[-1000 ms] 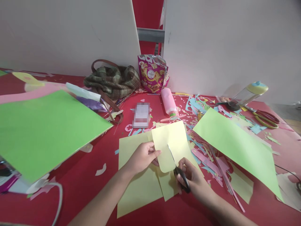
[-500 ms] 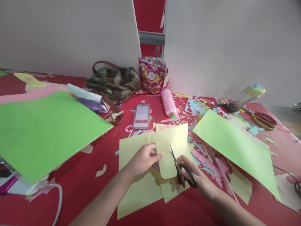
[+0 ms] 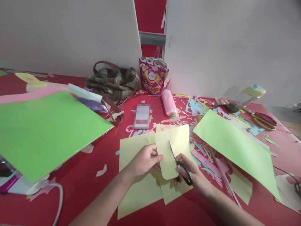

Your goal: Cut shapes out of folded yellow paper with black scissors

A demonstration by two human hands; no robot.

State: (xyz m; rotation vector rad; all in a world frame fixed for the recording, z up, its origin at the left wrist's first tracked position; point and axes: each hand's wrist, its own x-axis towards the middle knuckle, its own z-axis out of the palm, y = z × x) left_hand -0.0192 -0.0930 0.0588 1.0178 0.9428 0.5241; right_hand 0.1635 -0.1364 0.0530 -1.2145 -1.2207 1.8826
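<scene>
Between thumb and fingers, my left hand (image 3: 148,159) pinches the left edge of a pale yellow sheet of paper (image 3: 166,168), which has a rounded lower corner. My right hand (image 3: 187,169) is closed round the black handles of a pair of scissors (image 3: 174,153). One slim blade lies over the face of the sheet, pointing up and left; the other blade is hidden behind the paper. Below both hands, a larger yellow sheet (image 3: 131,196) lies flat on the red table, with another yellow piece overlapping its right side.
Green sheets lie left (image 3: 47,135) and right (image 3: 237,150). Paper scraps (image 3: 207,160) litter the red table (image 3: 94,201). Behind are a phone (image 3: 142,116), pink bottle (image 3: 168,103), snack bag (image 3: 152,75) and plaid bag (image 3: 115,81). More scissors (image 3: 263,121) and a clear bottle (image 3: 244,99) stand right.
The scissors' handles have come closer together and shifted slightly left and up, with my right hand closing on them. My left hand and the held sheet have barely moved.
</scene>
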